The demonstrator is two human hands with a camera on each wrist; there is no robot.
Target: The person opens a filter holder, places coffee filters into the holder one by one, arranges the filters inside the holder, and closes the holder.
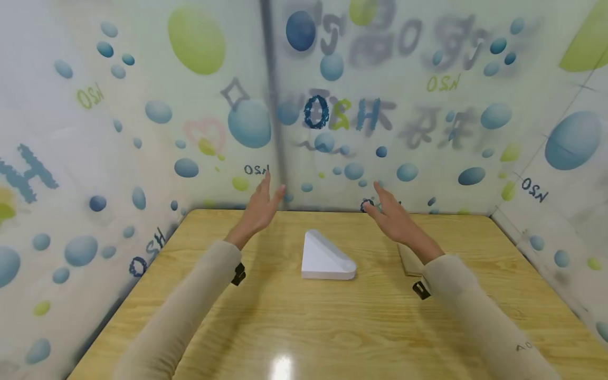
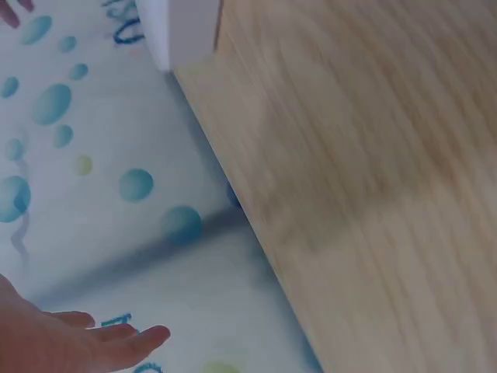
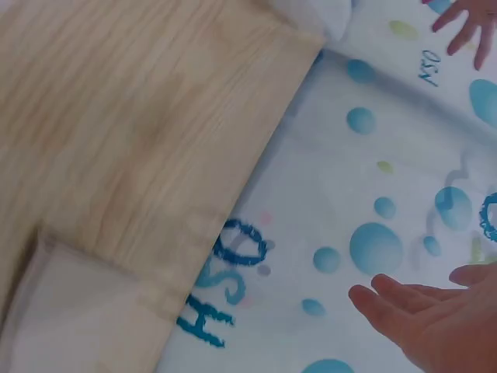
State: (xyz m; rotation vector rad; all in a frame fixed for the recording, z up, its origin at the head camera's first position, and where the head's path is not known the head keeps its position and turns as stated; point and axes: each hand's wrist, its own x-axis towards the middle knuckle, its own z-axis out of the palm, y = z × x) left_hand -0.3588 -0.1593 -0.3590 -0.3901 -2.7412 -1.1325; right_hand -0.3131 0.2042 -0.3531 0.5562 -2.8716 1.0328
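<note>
Both hands are held up over the far part of the table, apart from each other, fingers extended and nothing in them. My left hand (image 1: 260,207) is left of a white wedge-shaped block (image 1: 325,258) with a rounded corner, which lies on the wood. To the block's right, my right hand (image 1: 391,217) hovers above a flat beige item (image 1: 409,260), partly hidden under that forearm. The left wrist view shows an edge of the white block (image 2: 190,31) and the left hand (image 2: 74,338). In the right wrist view, the right hand (image 3: 435,315) has relaxed fingers, and the beige item (image 3: 74,311) shows at lower left.
The wooden table (image 1: 304,327) meets a covered wall (image 1: 304,158) at its back edge, with more patterned sheeting on the left and right sides. Dark wrist straps (image 1: 239,274) hang beneath both sleeves.
</note>
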